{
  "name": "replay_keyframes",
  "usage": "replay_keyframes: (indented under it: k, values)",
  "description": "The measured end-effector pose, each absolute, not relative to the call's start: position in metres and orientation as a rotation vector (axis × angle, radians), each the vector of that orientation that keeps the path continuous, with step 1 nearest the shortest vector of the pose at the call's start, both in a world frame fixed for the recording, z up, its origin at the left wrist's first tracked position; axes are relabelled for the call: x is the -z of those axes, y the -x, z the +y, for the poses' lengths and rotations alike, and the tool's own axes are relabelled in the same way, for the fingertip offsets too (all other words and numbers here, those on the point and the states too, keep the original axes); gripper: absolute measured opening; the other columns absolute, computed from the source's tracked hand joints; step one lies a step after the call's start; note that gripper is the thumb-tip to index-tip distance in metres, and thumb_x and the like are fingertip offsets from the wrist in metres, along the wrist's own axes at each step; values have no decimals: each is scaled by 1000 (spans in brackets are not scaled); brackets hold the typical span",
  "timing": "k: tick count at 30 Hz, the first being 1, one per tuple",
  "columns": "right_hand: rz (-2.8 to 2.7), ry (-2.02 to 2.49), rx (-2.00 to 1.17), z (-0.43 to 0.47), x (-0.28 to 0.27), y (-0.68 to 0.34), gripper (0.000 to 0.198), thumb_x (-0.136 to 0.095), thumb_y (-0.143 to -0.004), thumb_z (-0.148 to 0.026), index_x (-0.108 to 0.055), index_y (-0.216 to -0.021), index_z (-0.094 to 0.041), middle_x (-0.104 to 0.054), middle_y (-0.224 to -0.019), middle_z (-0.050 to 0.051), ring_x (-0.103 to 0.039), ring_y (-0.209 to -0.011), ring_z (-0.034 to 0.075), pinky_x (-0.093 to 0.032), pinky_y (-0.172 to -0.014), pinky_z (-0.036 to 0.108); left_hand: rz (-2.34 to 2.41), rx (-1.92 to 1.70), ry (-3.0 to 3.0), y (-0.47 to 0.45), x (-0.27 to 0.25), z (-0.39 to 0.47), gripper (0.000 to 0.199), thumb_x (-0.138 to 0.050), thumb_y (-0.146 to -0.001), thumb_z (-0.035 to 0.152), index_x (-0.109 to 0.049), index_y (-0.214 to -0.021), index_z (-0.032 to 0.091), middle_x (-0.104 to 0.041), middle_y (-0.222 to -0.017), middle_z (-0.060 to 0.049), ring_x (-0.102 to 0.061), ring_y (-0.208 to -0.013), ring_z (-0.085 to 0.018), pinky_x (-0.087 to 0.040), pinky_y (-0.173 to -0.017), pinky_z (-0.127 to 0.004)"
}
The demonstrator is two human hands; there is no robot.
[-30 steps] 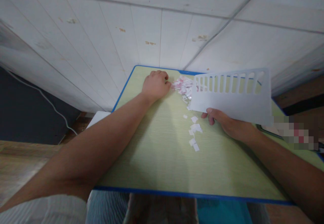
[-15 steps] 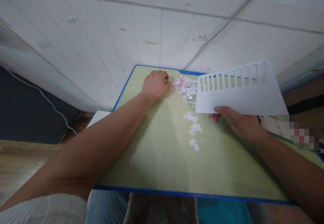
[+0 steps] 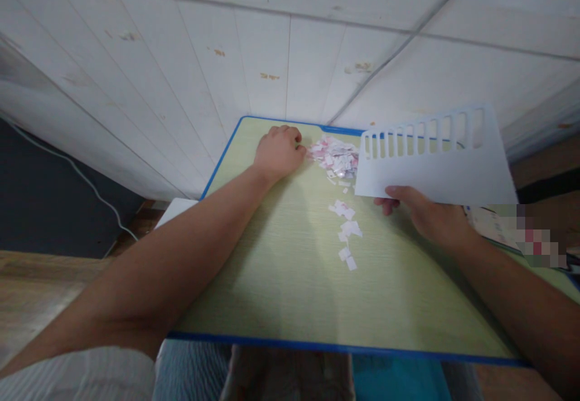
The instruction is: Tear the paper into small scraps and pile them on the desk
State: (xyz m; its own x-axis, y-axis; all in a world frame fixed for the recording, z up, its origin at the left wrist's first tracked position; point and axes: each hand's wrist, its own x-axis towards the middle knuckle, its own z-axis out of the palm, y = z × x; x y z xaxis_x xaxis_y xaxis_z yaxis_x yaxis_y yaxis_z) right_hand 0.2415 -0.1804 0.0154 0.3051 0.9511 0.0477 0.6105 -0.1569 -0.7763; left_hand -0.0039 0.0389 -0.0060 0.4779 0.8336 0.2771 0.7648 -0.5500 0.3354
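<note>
My left hand (image 3: 281, 152) rests on the far part of the table with its fingers curled in; whatever they hold, if anything, is hidden. Just right of it lies a pile of paper scraps (image 3: 336, 158), small and white to pink. My right hand (image 3: 412, 208) pinches the lower edge of a white sheet (image 3: 430, 177), thumb on top and fingers beneath. A row of long rounded slots is cut along the sheet's far side. Held tilted above the table, the sheet covers the pile's right edge from view. Nearer me, loose paper scraps (image 3: 350, 229) form a short line.
The light yellow-green table (image 3: 272, 286) has a blue rim and stands against a white plank wall (image 3: 263, 44). A grey cable (image 3: 385, 63) runs down that wall. Beyond my right wrist lies a flat printed item (image 3: 492, 227), partly blurred out.
My right hand has shifted the slotted sheet slightly to the right and tilted it, showing a bit more of the pile. My left hand has stayed in place.
</note>
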Motion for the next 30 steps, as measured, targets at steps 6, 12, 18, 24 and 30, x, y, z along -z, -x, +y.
replay_keyframes:
  k: [6,12,18,24,30]
  values:
    - [-1413,1911,-677,-180,-9,-230,52,-63,-99,-62,-68,-55,-33,-90,-96,6,-80,-98,34,-60,-104,50,1394,-609,-2562,4,6,39,37,-61,-103,21,-85,-131,19,-82,-147,-20,-69,-144,-42,-58,-125,-56]
    - [-1411,1967,-658,-180,-5,-229,51,-60,-99,-63,-63,-58,-33,-90,-99,4,-76,-92,32,-57,-91,49,1408,-582,-2562,3,2,37,38,-60,-103,20,-85,-132,18,-82,-149,-20,-69,-146,-41,-58,-126,-54]
    - [-1414,1966,-666,-180,-9,-229,48,-63,-97,-60,-64,-57,-33,-90,-97,5,-76,-91,33,-58,-92,50,1403,-598,-2557,3,3,38,37,-61,-103,19,-85,-130,19,-82,-148,-19,-69,-146,-41,-58,-126,-54]
    - [-1454,1891,-626,-180,-15,-237,45,-66,-93,-55,-69,-53,-35,-85,-83,6,-78,-93,36,-60,-101,52,1406,-597,-2586,4,5,38,38,-61,-104,21,-85,-132,17,-83,-147,-19,-70,-145,-41,-59,-126,-54]
    - [-1480,1906,-623,-178,-13,-241,48,-66,-94,-60,-70,-55,-33,-84,-82,8,-77,-89,36,-60,-100,54,1401,-606,-2561,3,3,37,36,-63,-103,19,-86,-130,17,-83,-148,-20,-70,-147,-42,-60,-126,-56]
